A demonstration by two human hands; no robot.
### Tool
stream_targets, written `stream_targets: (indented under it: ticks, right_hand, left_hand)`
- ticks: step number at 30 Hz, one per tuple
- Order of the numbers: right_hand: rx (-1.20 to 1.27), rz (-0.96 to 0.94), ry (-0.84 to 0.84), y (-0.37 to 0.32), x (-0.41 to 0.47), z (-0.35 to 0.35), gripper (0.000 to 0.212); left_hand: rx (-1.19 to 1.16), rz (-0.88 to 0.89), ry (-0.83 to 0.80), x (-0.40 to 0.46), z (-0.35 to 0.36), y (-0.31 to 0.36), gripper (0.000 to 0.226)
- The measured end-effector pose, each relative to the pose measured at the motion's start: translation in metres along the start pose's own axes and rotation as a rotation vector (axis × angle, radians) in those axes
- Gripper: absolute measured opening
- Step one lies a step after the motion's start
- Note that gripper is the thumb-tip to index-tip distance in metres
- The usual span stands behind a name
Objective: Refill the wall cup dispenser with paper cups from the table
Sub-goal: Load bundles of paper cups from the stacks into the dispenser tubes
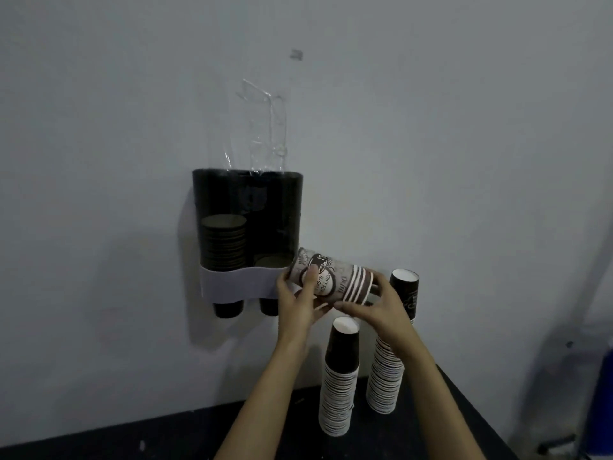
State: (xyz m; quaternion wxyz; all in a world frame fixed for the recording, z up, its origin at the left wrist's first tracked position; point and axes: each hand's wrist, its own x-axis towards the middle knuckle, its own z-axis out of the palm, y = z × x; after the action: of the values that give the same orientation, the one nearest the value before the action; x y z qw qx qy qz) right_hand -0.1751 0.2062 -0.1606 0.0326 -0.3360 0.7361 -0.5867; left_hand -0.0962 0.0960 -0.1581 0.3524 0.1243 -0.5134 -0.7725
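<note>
A dark two-column cup dispenser (247,194) with a grey band hangs on the wall. Its left column holds a tall stack of cups, its right column a lower one. A short stack of printed paper cups (335,277) lies sideways in the air just right of the dispenser's lower edge. My left hand (298,297) grips its closed end, thumb on the print. My right hand (371,300) holds its rim end. Two tall upside-down cup stacks stand on the dark table (282,423): a nearer stack (340,376) and a farther stack (393,353) partly behind my right arm.
A clear plastic sleeve (265,127) sticks up out of the dispenser's top against the wall. The table's right edge runs diagonally at the lower right. A blue object (603,393) and a dark stand foot sit on the floor beyond it.
</note>
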Motion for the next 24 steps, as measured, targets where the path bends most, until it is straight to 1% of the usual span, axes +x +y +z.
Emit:
stream_targets:
  ticks: [2,3,5,7,8,10,12,14,16,17,20,24]
  right_hand:
    - [0.085,-0.029,-0.014,-0.015,-0.002,0.010,0.068]
    - [0.107,-0.034,-0.030,-0.020,-0.003,0.016,0.071]
    - [0.135,-0.047,-0.026,-0.034,-0.002,0.030,0.082]
    - [0.133,-0.087,0.016,-0.056,0.005,0.036,0.086]
    - [0.131,-0.118,0.048,-0.069,0.011,0.035,0.081]
    - [0.179,-0.198,0.088,-0.108,0.024,0.032,0.071]
    - [0.185,-0.310,0.122,-0.154,0.042,0.032,0.074]
    - [0.066,-0.404,0.164,-0.194,0.063,0.034,0.078]
    - [-0.111,-0.429,0.157,-0.226,0.087,0.047,0.080]
    - [-0.192,-0.437,0.138,-0.237,0.097,0.057,0.080]
    - [-0.426,-0.440,0.065,-0.250,0.121,0.089,0.072]
    - [-0.693,-0.355,-0.112,-0.238,0.131,0.119,0.068]
  left_hand:
    - [-0.108,-0.045,0.018,-0.003,-0.003,0.010,0.048]
    - [-0.136,-0.058,0.023,-0.003,-0.005,0.012,0.048]
    - [-0.151,-0.074,0.018,-0.003,-0.010,0.017,0.053]
    - [-0.121,-0.089,-0.003,0.000,-0.023,0.022,0.063]
    - [-0.106,-0.113,0.009,-0.001,-0.028,0.022,0.066]
    - [-0.057,-0.156,0.083,0.002,-0.047,0.019,0.063]
    - [0.021,-0.211,0.166,0.006,-0.071,0.016,0.051]
    - [0.034,-0.317,0.226,0.010,-0.090,0.010,0.042]
    - [-0.011,-0.411,0.281,0.017,-0.107,0.005,0.031]
    - [-0.038,-0.427,0.305,0.021,-0.114,0.005,0.026]
    - [-0.085,-0.386,0.342,0.036,-0.131,0.002,0.013]
    - [-0.172,-0.332,0.349,0.048,-0.137,0.001,0.019]
